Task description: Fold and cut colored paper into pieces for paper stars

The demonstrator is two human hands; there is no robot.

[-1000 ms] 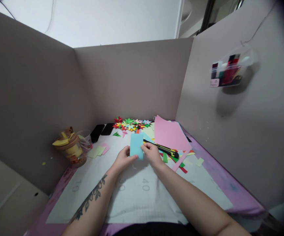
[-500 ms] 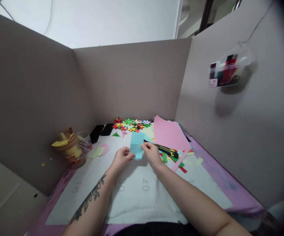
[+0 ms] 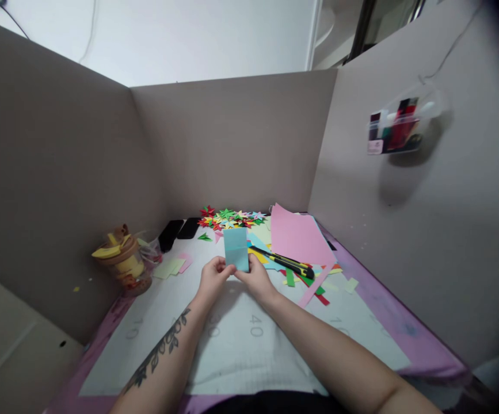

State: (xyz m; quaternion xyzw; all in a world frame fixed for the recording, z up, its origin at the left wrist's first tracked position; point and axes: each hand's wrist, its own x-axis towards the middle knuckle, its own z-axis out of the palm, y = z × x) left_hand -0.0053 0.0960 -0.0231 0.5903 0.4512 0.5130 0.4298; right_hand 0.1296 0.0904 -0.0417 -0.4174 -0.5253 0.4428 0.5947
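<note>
Between my two hands a light blue sheet of paper stands upright above the white mat, with a faint crease across it. My left hand pinches its lower left corner, thumb in front. Its lower right corner is gripped by my right hand, the fingers mostly hidden behind the paper. Just right of the sheet lies a black and yellow utility knife on paper scraps. Behind the sheet is a heap of folded paper stars in several colours.
A large pink sheet lies at the back right, with coloured strips in front. To the left are two black phones, small paper pieces and a brown cup. Grey panels enclose three sides; a clear container hangs right.
My right hand has slid from the sheet's right edge down to its lower corner. The blue paper has shifted slightly left and up and now stands more upright.
</note>
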